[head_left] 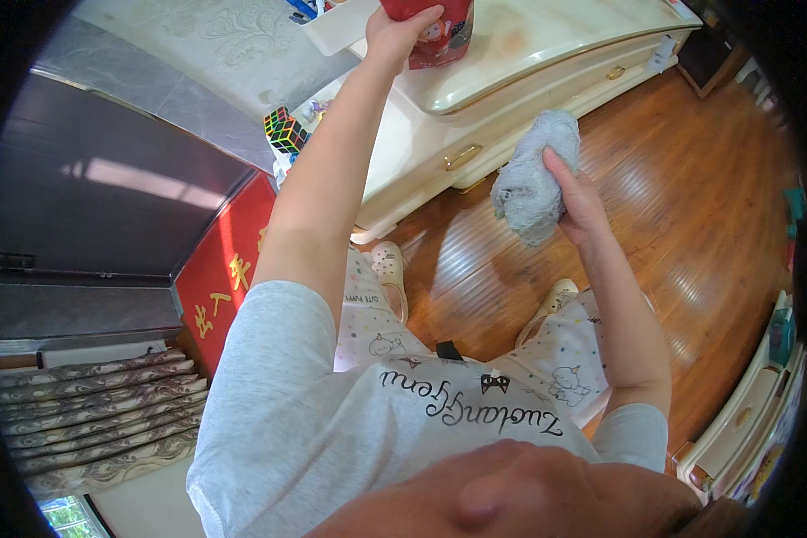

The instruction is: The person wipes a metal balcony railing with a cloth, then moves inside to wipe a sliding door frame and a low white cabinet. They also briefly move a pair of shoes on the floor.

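My left hand point(393, 35) reaches out over a cream glossy cabinet point(403, 144) and grips a red package point(442, 52) with a cartoon print. The upper part of the package is cut off by the picture's edge, and I cannot tell whether it touches the cabinet top. In my right hand point(584, 205) is a bunched-up grey-blue cloth point(538, 175), thumb on its near face. This cloth hangs in the air over the wooden floor point(471, 269), in front of the cabinet's drawers.
Puzzle cubes point(285, 130) sit at the cabinet's left end, near a white container point(336, 27) with pens. A red mat point(222, 269) with gold characters lies by the dark door point(101, 175). At right stands another cream cabinet point(740, 410); lower left hangs a patterned curtain point(101, 417).
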{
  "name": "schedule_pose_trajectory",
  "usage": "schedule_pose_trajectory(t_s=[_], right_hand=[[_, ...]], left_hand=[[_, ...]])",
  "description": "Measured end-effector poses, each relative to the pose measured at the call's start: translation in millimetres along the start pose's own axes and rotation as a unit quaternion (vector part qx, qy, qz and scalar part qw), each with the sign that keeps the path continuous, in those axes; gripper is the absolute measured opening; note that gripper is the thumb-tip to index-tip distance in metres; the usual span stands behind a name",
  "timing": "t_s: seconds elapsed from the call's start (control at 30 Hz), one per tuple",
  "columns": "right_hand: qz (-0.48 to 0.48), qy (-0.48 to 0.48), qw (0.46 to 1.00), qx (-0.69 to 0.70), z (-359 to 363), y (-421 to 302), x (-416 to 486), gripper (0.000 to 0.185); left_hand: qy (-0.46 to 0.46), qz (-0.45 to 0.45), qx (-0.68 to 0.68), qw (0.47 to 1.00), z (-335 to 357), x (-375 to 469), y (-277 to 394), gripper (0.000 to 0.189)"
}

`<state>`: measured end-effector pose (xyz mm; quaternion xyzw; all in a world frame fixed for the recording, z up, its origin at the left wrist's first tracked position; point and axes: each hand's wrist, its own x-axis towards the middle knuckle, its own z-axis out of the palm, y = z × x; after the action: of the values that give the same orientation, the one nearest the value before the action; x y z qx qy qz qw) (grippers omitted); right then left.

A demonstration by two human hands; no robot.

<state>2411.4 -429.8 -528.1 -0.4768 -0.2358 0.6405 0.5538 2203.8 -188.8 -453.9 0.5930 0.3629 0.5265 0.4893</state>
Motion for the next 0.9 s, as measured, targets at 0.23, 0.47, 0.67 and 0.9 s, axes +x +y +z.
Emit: schedule_pose_trajectory(t_s=[0.23,0.47,0.67,0.9], right_hand=[[-0.005,-0.016,1.0,-0.012,0,-1,-4,0.064],[0.021,-0.026,0.999,-0.003,-7,5,-2,0.063],[0.055,-0.037,0.998,-0.025,5,12,-3,0.061],[0.134,-0.011,0.989,-0.065,13,25,1,0.06]], left_hand=[[-0.013,0.041,0.081,0.996,-12,-10,3,0.059],[0.095,-0.032,0.119,0.988,-83,-67,4,0.074],[0.065,-0.06,0.126,0.988,-118,-143,-10,0.025],[-0.475,-0.105,0.347,0.802,-67,-208,2,0.048]])
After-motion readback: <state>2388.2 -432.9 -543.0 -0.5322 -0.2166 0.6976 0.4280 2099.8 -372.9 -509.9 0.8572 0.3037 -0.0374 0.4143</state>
